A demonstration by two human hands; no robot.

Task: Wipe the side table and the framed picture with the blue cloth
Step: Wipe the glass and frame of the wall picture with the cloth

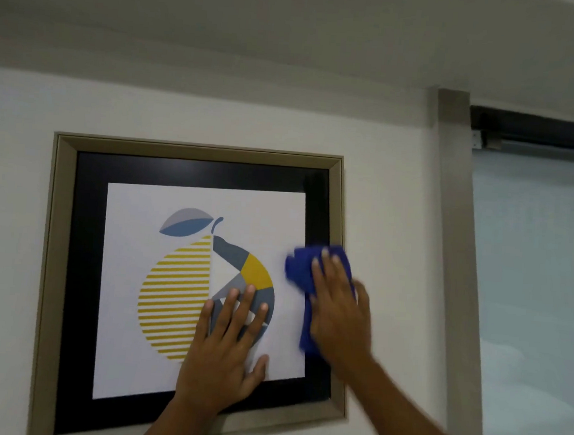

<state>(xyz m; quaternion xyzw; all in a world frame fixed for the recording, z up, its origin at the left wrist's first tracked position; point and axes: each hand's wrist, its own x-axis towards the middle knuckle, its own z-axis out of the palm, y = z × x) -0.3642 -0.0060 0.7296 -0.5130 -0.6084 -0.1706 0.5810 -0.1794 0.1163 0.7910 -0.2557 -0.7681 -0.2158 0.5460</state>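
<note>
The framed picture (193, 173) hangs on a white wall: beige frame, black mat, white print of a yellow-striped fruit with a blue leaf. My left hand (226, 355) lies flat with fingers spread on the lower middle of the glass. My right hand (338, 309) presses the blue cloth (300, 267) against the right side of the picture, across the print's right edge and the black mat. The cloth shows above and to the left of that hand and is blurred. The side table is out of view.
A beige vertical trim (452, 263) runs down the wall right of the picture. Beyond it is a pale frosted panel (539, 286) under a dark top rail (540, 128). The ceiling fills the upper part of the view.
</note>
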